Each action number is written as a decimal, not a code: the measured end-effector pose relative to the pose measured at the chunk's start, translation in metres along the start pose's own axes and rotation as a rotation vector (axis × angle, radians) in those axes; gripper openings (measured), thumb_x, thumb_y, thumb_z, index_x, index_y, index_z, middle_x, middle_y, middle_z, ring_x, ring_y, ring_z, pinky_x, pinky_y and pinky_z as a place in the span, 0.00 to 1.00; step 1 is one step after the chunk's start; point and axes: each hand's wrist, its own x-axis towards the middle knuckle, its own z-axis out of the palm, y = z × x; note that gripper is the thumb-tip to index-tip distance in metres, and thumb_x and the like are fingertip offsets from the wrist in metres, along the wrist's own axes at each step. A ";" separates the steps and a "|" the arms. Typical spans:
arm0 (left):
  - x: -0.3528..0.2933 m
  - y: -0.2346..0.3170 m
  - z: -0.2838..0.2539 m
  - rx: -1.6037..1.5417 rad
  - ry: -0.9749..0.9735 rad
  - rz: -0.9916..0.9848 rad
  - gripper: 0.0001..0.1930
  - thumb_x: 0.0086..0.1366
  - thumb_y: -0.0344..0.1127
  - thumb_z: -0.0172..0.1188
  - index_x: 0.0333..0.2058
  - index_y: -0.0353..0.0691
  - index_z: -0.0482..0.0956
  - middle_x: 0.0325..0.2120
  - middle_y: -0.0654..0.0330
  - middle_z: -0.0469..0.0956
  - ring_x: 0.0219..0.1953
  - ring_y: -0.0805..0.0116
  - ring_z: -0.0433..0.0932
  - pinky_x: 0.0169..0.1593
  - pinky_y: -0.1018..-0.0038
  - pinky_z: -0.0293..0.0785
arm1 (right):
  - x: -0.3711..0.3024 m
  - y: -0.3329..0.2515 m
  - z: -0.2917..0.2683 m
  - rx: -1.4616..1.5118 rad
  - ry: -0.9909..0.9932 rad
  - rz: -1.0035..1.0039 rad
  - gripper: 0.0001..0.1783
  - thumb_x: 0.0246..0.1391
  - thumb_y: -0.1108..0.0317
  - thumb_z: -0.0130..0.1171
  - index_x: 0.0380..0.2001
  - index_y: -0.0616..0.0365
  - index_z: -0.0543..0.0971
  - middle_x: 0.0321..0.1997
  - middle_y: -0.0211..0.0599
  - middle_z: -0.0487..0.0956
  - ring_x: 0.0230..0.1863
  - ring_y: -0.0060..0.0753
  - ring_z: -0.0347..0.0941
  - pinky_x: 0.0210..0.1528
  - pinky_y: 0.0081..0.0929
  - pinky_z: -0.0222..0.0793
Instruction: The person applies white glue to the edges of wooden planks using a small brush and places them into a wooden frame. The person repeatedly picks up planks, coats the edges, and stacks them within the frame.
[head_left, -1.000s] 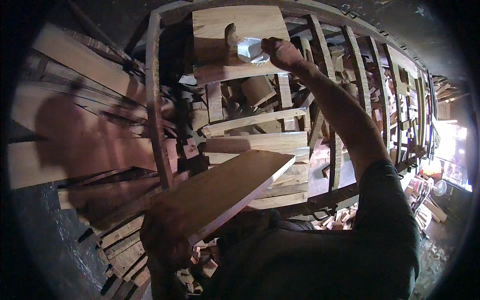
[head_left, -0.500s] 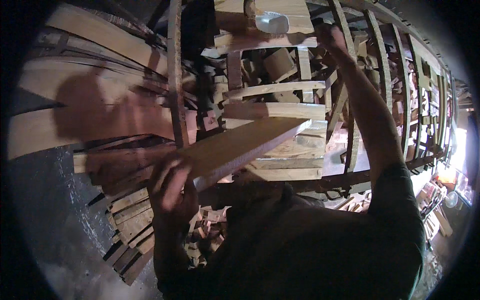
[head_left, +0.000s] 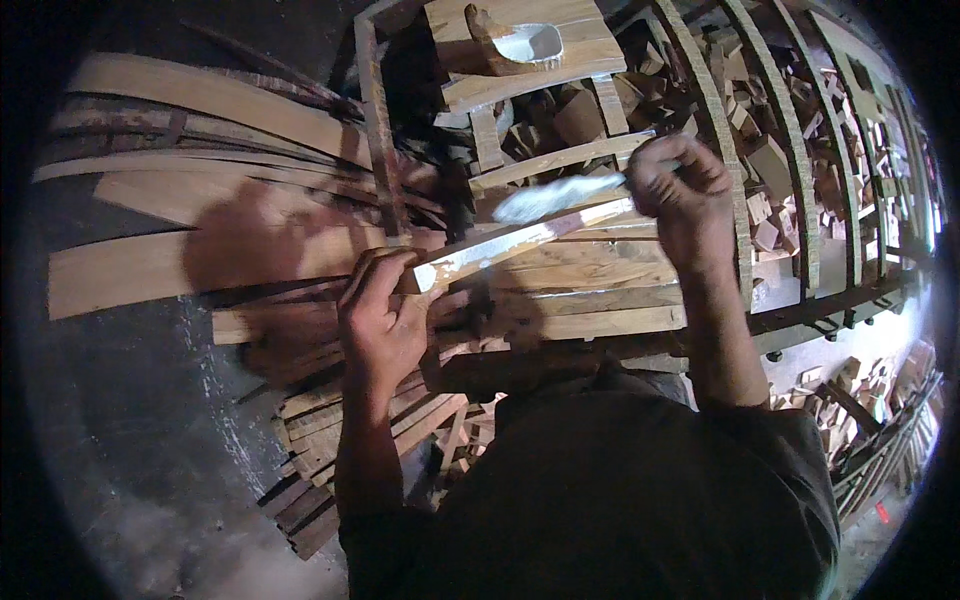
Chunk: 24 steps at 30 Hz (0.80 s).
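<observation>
My left hand (head_left: 383, 318) grips the near left end of a wooden board (head_left: 522, 241), fingers wrapped round it. The board is held turned so that a narrow edge faces up, and patches of white glue-like coating lie along that edge. My right hand (head_left: 690, 205) is closed round the end of a white-coated brush (head_left: 560, 196), blurred by motion, just above the board's far part. Beyond the hands, a white container (head_left: 530, 43) with a brown upright piece at its left side rests on a wide wooden board (head_left: 590, 62).
Beneath the hands several planks (head_left: 600, 275) lie side by side on a metal frame (head_left: 385, 150). Long boards (head_left: 120, 265) spread out on the left. Offcuts (head_left: 780, 165) show between slats (head_left: 790, 120) on the right. Stacked strips (head_left: 320, 455) stand low by my left forearm.
My right hand has come nearer from the far right, bringing the brush over the board. The board has been tilted, so its coated edge faces up. The view has shifted slightly.
</observation>
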 end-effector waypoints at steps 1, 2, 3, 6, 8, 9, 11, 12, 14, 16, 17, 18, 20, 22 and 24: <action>0.001 0.006 0.000 0.009 0.004 0.015 0.14 0.55 0.20 0.63 0.42 0.30 0.75 0.35 0.55 0.77 0.39 0.69 0.75 0.44 0.77 0.72 | -0.011 -0.011 0.014 -0.091 -0.022 -0.011 0.03 0.50 0.77 0.65 0.28 0.60 0.80 0.26 0.29 0.79 0.25 0.16 0.70 0.28 0.15 0.63; 0.004 0.005 -0.006 0.011 -0.014 0.041 0.14 0.55 0.20 0.63 0.41 0.30 0.75 0.35 0.55 0.77 0.39 0.68 0.75 0.44 0.77 0.72 | -0.017 -0.014 0.032 -0.173 -0.048 -0.065 0.03 0.50 0.78 0.65 0.28 0.62 0.79 0.28 0.31 0.80 0.29 0.18 0.73 0.33 0.17 0.67; 0.006 0.006 -0.005 0.008 -0.032 0.073 0.14 0.55 0.20 0.63 0.41 0.30 0.75 0.35 0.55 0.77 0.39 0.68 0.75 0.44 0.77 0.72 | -0.024 -0.020 0.042 -0.158 -0.075 -0.077 0.03 0.50 0.78 0.65 0.28 0.62 0.79 0.28 0.31 0.80 0.30 0.18 0.73 0.35 0.18 0.68; -0.001 0.008 -0.005 0.034 -0.045 0.053 0.14 0.54 0.20 0.63 0.41 0.30 0.75 0.35 0.53 0.76 0.38 0.65 0.76 0.45 0.75 0.71 | -0.039 -0.030 0.058 -0.188 -0.135 -0.150 0.03 0.50 0.80 0.64 0.28 0.63 0.79 0.28 0.33 0.80 0.32 0.19 0.74 0.36 0.19 0.69; -0.004 0.010 -0.003 0.071 -0.007 0.096 0.15 0.53 0.20 0.63 0.41 0.31 0.75 0.35 0.53 0.76 0.38 0.63 0.76 0.45 0.75 0.71 | -0.041 -0.019 0.051 -0.272 -0.160 -0.235 0.04 0.49 0.80 0.64 0.27 0.63 0.78 0.27 0.32 0.79 0.30 0.20 0.73 0.35 0.20 0.68; -0.005 0.009 -0.002 0.075 0.002 0.104 0.15 0.52 0.20 0.64 0.41 0.30 0.75 0.35 0.53 0.76 0.38 0.62 0.76 0.45 0.74 0.71 | -0.043 -0.015 0.045 -0.322 -0.147 -0.238 0.04 0.49 0.80 0.64 0.26 0.63 0.78 0.26 0.32 0.79 0.30 0.20 0.73 0.34 0.20 0.68; -0.007 0.008 0.000 0.080 0.015 0.120 0.16 0.51 0.20 0.64 0.41 0.30 0.75 0.35 0.52 0.76 0.38 0.60 0.76 0.46 0.73 0.71 | -0.046 -0.008 0.037 -0.355 -0.096 -0.217 0.05 0.49 0.79 0.64 0.26 0.62 0.76 0.26 0.30 0.77 0.29 0.20 0.70 0.34 0.20 0.67; -0.007 0.008 0.001 0.080 0.023 0.129 0.16 0.51 0.20 0.64 0.41 0.30 0.75 0.35 0.52 0.76 0.38 0.60 0.76 0.46 0.73 0.71 | -0.047 -0.004 0.031 -0.360 -0.087 -0.211 0.05 0.50 0.79 0.64 0.26 0.62 0.76 0.26 0.30 0.77 0.29 0.19 0.70 0.34 0.20 0.66; -0.008 0.008 0.003 0.079 0.037 0.145 0.16 0.51 0.21 0.64 0.41 0.30 0.75 0.35 0.52 0.77 0.39 0.59 0.76 0.47 0.73 0.71 | -0.048 0.003 0.017 -0.370 -0.070 -0.197 0.05 0.50 0.80 0.63 0.26 0.63 0.76 0.27 0.30 0.77 0.29 0.18 0.70 0.34 0.19 0.66; -0.009 0.012 0.001 0.075 0.019 0.106 0.17 0.51 0.21 0.65 0.42 0.31 0.75 0.36 0.52 0.77 0.39 0.60 0.76 0.47 0.73 0.71 | -0.049 0.004 0.007 -0.336 -0.062 -0.114 0.04 0.52 0.80 0.61 0.28 0.62 0.75 0.28 0.28 0.77 0.30 0.16 0.69 0.35 0.17 0.66; -0.008 0.013 0.001 0.070 0.008 0.095 0.17 0.51 0.21 0.65 0.42 0.31 0.76 0.37 0.53 0.77 0.40 0.60 0.76 0.48 0.73 0.71 | -0.046 0.012 -0.001 -0.325 -0.045 -0.088 0.04 0.53 0.80 0.61 0.28 0.62 0.75 0.28 0.28 0.77 0.30 0.15 0.69 0.35 0.17 0.65; -0.007 0.014 0.002 0.059 0.011 0.085 0.17 0.51 0.21 0.65 0.42 0.31 0.76 0.37 0.53 0.77 0.40 0.61 0.76 0.48 0.73 0.71 | -0.044 0.019 -0.009 -0.313 -0.030 -0.060 0.04 0.53 0.80 0.61 0.28 0.62 0.75 0.28 0.27 0.77 0.30 0.15 0.69 0.35 0.16 0.65; -0.007 0.014 0.003 0.039 0.016 0.069 0.17 0.51 0.21 0.66 0.42 0.30 0.76 0.38 0.54 0.77 0.40 0.61 0.76 0.48 0.73 0.71 | -0.040 0.033 -0.027 -0.368 0.014 -0.051 0.04 0.54 0.78 0.62 0.28 0.62 0.75 0.28 0.26 0.77 0.30 0.14 0.69 0.34 0.16 0.65; -0.005 0.009 0.002 0.056 0.029 0.092 0.17 0.52 0.22 0.66 0.42 0.29 0.76 0.38 0.53 0.77 0.41 0.62 0.76 0.49 0.73 0.71 | -0.034 0.044 -0.040 -0.331 0.062 -0.019 0.05 0.53 0.78 0.62 0.28 0.62 0.75 0.27 0.25 0.76 0.30 0.14 0.69 0.34 0.16 0.65; 0.000 0.017 0.002 0.069 0.018 0.103 0.16 0.52 0.22 0.66 0.41 0.29 0.76 0.39 0.53 0.77 0.42 0.63 0.76 0.49 0.74 0.71 | -0.027 0.053 -0.058 -0.401 0.083 -0.046 0.04 0.53 0.78 0.61 0.28 0.61 0.75 0.27 0.25 0.76 0.30 0.13 0.69 0.34 0.16 0.65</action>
